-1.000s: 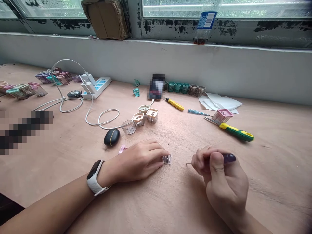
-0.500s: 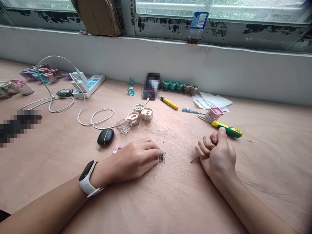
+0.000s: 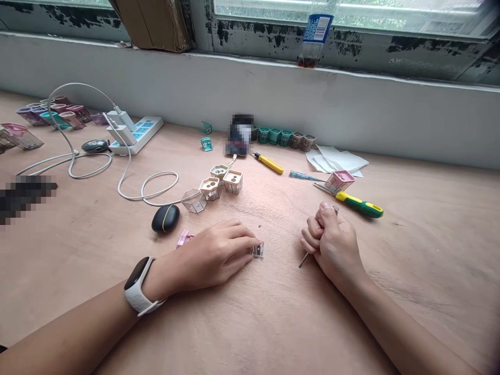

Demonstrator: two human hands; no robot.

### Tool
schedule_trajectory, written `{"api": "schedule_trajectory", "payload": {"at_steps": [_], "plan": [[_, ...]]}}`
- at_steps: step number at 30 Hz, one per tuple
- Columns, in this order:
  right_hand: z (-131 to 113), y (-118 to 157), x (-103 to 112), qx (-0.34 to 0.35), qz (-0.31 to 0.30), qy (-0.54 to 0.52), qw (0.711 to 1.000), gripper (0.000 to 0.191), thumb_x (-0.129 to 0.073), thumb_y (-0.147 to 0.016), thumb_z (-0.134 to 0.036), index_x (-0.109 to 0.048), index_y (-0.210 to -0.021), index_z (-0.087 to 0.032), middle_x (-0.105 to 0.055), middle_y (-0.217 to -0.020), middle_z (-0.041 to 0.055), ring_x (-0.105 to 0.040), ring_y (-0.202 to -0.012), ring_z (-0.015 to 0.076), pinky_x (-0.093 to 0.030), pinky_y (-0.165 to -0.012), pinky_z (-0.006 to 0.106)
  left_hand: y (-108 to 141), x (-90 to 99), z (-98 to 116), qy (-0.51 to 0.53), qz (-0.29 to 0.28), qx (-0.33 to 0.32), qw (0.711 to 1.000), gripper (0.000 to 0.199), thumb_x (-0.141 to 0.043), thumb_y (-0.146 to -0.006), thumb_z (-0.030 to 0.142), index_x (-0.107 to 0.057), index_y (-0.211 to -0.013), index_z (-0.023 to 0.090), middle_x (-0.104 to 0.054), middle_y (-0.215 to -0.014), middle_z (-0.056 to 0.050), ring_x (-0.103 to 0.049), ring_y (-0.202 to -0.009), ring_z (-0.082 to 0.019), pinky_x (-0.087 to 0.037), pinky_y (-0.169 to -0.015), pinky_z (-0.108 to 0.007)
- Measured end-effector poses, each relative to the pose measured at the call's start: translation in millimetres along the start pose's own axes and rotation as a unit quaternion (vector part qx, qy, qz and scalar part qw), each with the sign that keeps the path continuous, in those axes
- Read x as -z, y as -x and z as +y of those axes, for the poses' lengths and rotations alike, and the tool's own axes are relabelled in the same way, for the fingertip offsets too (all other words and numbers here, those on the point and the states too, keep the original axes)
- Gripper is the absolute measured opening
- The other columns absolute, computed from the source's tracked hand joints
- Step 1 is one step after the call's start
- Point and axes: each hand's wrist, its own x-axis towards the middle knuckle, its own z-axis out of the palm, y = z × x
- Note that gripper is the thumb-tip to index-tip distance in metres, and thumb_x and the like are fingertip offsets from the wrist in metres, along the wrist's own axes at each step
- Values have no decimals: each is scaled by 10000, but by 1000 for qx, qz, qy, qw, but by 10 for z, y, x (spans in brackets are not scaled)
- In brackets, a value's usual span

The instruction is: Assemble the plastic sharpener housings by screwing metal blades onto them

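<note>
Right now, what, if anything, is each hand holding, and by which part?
The left hand holds a small clear plastic part at its left end; the right hand grips a screwdriver-like tool by its handle.

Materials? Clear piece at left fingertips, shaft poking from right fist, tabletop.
Clear piece: likely glossy hard plastic, being see-through with bright edges; glass not excluded. Its dark inner part is too small to judge.
Shaft: probably metal, slim, straight and gray; finish unclear.
Tabletop: wood or wood-look board, low sheen, faint grain streaks.
</note>
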Motion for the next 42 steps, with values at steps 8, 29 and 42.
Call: {"api": "schedule_trajectory", "payload": {"at_steps": [8,29,42], "plan": [[25,31,-44,-89,-138,29,986,678,-748,-754,-700,-287,-653,-213,-271,-473,-114,-223,-345,19,-226,-321,154,9,1,-1,-9,3,-8,1000,243,-519,-1018,163,-657,-1217,140,-686,-1075,-102,-645,-985,-203,-554,-852,-341],[-32,75,-10,-92,-141,-46,985,676,-788,-767,-561,-228,-634,-206,-205,-474,-118,-168,-361,10,-209,-320,126,13,23,25,-22,12,-6,1000,220,-552,-994,132,-665,-1182,141,-684,-1096,-88,-640,-1011,-197,-537,-894,-344],[33,68,-47,-58,-135,-3,989,708,-790,-725,-685,-280,-622,-204,-262,-465,-107,-228,-336,11,-234,-314,145,11,4,16,8,14,-11,1000,238,-559,-988,118,-663,-1202,128,-682,-1101,-94,-638,-1005,-188,-541,-873,-319]]}}
